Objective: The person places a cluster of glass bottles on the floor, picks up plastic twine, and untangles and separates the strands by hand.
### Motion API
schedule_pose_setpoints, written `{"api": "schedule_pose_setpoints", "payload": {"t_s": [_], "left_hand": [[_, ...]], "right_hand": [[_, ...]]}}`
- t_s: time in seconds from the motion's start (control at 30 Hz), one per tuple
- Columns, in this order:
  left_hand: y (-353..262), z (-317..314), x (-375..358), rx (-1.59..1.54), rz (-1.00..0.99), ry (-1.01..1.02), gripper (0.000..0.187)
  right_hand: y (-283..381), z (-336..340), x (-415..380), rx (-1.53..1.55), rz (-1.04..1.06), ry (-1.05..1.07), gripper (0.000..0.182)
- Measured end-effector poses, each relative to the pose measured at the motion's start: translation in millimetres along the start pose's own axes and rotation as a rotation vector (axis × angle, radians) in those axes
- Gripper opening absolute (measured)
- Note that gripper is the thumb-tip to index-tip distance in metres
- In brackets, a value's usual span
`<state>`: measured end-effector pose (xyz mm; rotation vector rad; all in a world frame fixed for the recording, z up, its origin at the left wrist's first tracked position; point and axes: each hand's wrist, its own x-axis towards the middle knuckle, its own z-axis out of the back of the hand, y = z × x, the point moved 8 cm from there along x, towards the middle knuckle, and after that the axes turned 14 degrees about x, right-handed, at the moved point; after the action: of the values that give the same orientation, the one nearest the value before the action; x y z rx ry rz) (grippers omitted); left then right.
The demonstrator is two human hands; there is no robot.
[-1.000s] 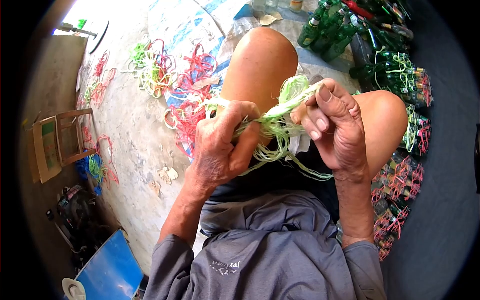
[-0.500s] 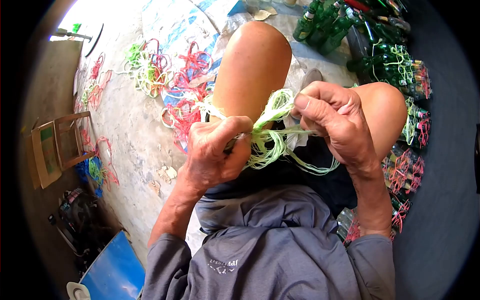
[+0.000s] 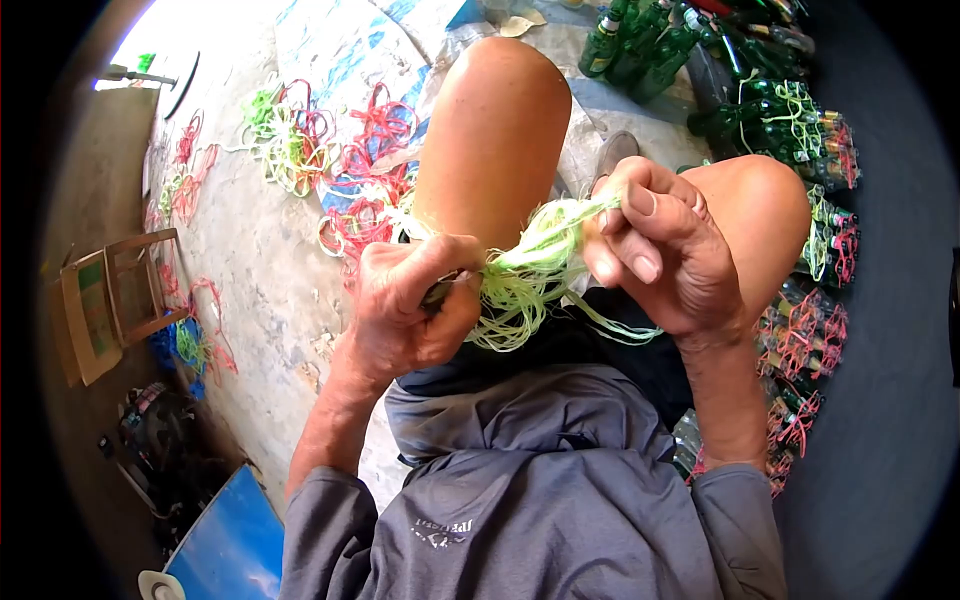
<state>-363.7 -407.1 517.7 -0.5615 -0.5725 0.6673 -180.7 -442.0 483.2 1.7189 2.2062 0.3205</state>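
A tangled bundle of pale green plastic string (image 3: 535, 265) stretches between my two hands above my lap. My left hand (image 3: 415, 305) is closed in a fist around the gathered end of the bundle. Between the thumb and fingers of my right hand (image 3: 670, 245), some strands are pinched and pulled out to the right. Loose loops hang below, over my dark shorts. What else may be inside the left fist is hidden.
Red string (image 3: 365, 225) and a green-white string heap (image 3: 290, 140) lie on the floor at left. Green glass bottles (image 3: 645, 50) stand at upper right; string-wrapped bottles (image 3: 800, 125) line the right side. A wooden frame (image 3: 140, 285) and a blue panel (image 3: 230, 545) are at left.
My right hand has drawn the strands outward, and the upper loop has become a straighter, tighter bunch. The left hand keeps its grip and has shifted slightly left.
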Motion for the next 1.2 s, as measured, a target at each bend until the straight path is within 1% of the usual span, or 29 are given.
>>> {"api": "schedule_pose_setpoints", "payload": {"t_s": [0.07,0.2,0.23,0.27,0.3,0.33,0.37,0.43,0.5,0.6,0.63,0.67,0.73,0.77,0.8,0.87,0.9,0.93,1.03,1.07,1.13,1.17,1.2], "left_hand": [[1,-3,-1,-0.011,0.025,0.014,0.018],[-1,-3,-2,0.0,-0.019,0.022,0.023],[0,-1,-4,0.008,-0.013,0.035,0.023],[0,0,-5,0.019,-0.011,0.046,0.024],[-4,-1,-7,0.02,-0.045,0.036,0.018],[-9,-2,-6,0.008,-0.075,0.06,0.019],[-14,-2,-6,-0.006,-0.083,0.063,0.02],[-18,-5,-6,-0.044,-0.096,0.082,0.021],[-17,-8,-10,-0.079,-0.094,0.111,0.023],[-16,-5,-14,-0.045,-0.086,0.095,0.024],[-14,-5,-15,-0.06,-0.09,0.083,0.024],[-14,-4,-14,-0.047,-0.089,0.082,0.026],[-20,-2,-15,-0.018,-0.093,0.082,0.029],[-21,1,-14,0.028,-0.109,0.082,0.029],[-24,1,-12,0.032,-0.136,0.11,0.03],[-31,1,-8,0.041,-0.187,0.164,0.032],[-36,-1,-7,0.098,-0.235,0.172,0.034],[-38,-3,-8,0.089,-0.238,0.177,0.035],[-39,2,-10,0.052,-0.246,0.169,0.03],[-41,6,-11,0.043,-0.26,0.174,0.029],[-46,10,-13,-0.001,-0.303,0.154,0.028],[-49,13,-15,-0.025,-0.315,0.153,0.027],[-52,15,-14,-0.05,-0.33,0.154,0.026]], "right_hand": [[-4,-10,-3,0.081,0.012,0.102,0.023],[-8,-16,-11,0.079,0.017,0.088,0.025],[-8,-12,-16,0.016,0.054,0.063,0.025],[-10,-11,-21,0.005,0.074,0.091,0.021],[-8,-17,-27,-0.076,0.066,0.028,0.019],[-5,-23,-33,-0.156,0.057,-0.039,0.017],[-4,-18,-39,-0.085,0.05,-0.06,0.015],[-1,-14,-47,-0.088,0.032,-0.105,0.015],[-1,-13,-47,-0.104,-0.002,-0.122,0.016],[-5,-10,-48,-0.142,-0.059,-0.116,0.017],[-5,-13,-46,-0.281,-0.104,-0.087,0.018],[-8,-14,-48,-0.393,-0.234,-0.064,0.014],[-16,-25,-56,-0.365,-0.41,-0.046,0.018],[-17,-27,-56,-0.445,-0.442,0.04,0.029],[-22,-24,-58,-0.498,-0.497,0.03,0.028],[-18,-34,-57,-0.842,-0.435,0.199,0.025],[-22,-39,-59,-0.866,-0.412,0.267,0.024],[-24,-45,-63,-0.893,-0.426,0.3,0.025],[-21,-63,-72,-0.795,-0.446,0.344,0.026],[-20,-66,-74,-0.766,-0.386,0.357,0.023],[-17,-70,-80,-0.753,-0.392,0.367,0.02],[-12,-74,-79,-0.786,-0.267,0.386,0.018],[-10,-74,-83,-0.784,-0.253,0.37,0.017]]}}
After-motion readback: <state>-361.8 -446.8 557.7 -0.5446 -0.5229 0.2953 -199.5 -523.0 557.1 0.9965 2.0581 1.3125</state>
